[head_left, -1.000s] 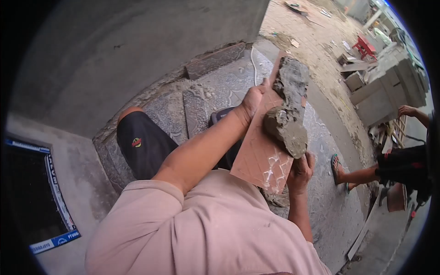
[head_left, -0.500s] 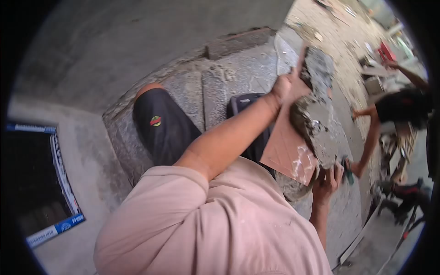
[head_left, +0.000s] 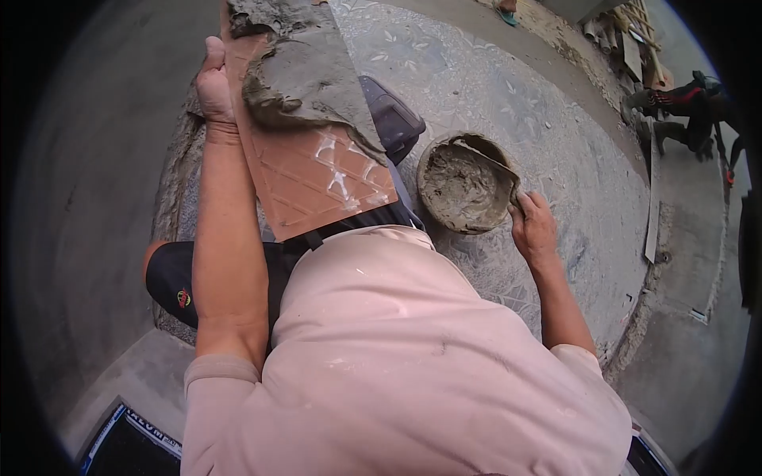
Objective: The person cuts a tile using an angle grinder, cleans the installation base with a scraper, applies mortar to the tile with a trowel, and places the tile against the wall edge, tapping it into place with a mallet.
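My left hand (head_left: 214, 91) grips the left edge of a reddish-brown tile (head_left: 305, 186), its ridged back facing up. Thick grey mortar (head_left: 305, 83) covers the upper part of the tile, and white marks show near its lower right edge. To the right, a round mortar-coated bucket (head_left: 432, 190) stands on the patterned floor with wet mortar (head_left: 468, 186) inside. My right hand (head_left: 536, 230) is closed at the bucket's right side, on a mortar-caked piece by the rim whose shape is unclear.
A dark case-like object (head_left: 393, 119) lies between the tile and the bucket. At the upper right are wooden sticks (head_left: 647, 36), a dark tool-like object (head_left: 690, 103) and a thin board (head_left: 652, 198). Part of another person's foot (head_left: 506, 6) shows at the top edge.
The view has swung right, and the tile now appears farther left. My right hand has left the tile's lower end and is at the bucket. Most of the other person has dropped out of view.
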The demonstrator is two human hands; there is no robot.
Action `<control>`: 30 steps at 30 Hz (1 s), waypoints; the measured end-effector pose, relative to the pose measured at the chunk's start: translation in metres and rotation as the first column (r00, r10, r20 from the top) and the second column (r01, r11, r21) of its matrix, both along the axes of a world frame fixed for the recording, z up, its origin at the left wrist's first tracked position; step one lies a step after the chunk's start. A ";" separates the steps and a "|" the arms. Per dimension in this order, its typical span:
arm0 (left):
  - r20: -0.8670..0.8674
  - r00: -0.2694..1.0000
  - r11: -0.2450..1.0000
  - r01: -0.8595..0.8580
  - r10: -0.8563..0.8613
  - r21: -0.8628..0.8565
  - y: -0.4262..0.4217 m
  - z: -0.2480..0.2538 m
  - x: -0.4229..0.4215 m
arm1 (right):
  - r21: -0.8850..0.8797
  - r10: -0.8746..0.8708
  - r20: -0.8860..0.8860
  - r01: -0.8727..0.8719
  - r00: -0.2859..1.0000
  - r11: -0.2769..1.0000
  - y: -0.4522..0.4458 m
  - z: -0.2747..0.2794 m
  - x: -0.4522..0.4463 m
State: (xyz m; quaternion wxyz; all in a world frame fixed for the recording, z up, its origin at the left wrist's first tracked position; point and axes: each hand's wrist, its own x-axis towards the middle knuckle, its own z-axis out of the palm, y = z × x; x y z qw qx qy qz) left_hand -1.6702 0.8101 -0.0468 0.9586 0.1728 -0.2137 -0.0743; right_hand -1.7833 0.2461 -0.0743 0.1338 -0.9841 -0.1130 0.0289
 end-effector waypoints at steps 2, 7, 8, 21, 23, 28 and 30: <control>-0.035 0.999 0.999 -0.031 0.032 0.018 0.024 -0.015 -0.005 | -0.153 -0.022 -0.114 0.004 0.993 0.988 -0.003 -0.027 0.010; -0.165 0.983 0.988 -0.059 0.082 0.141 0.009 0.001 -0.038 | -0.418 -0.035 -0.315 -0.106 0.949 0.902 0.012 -0.098 0.038; -0.168 0.982 0.988 -0.059 0.083 0.142 0.009 0.000 -0.039 | -0.416 -0.034 -0.318 -0.107 0.948 0.903 0.018 -0.105 0.038; -0.267 0.952 0.988 -0.135 0.150 0.076 0.008 -0.018 -0.056 | 0.048 0.121 -0.504 -0.112 0.855 0.993 0.028 -0.147 0.051; -0.257 0.963 0.996 -0.077 0.085 0.041 -0.001 -0.018 -0.058 | 0.125 -0.056 -0.771 0.237 0.634 0.963 0.016 -0.136 0.044; -0.238 0.965 0.987 -0.080 0.113 0.142 0.021 -0.056 -0.041 | 0.349 -0.041 -0.863 0.653 0.504 0.672 0.001 -0.118 0.018; -0.280 0.948 0.985 -0.122 0.152 0.122 0.007 -0.052 -0.037 | 0.343 0.010 -0.494 0.184 0.870 0.921 -0.011 -0.116 0.019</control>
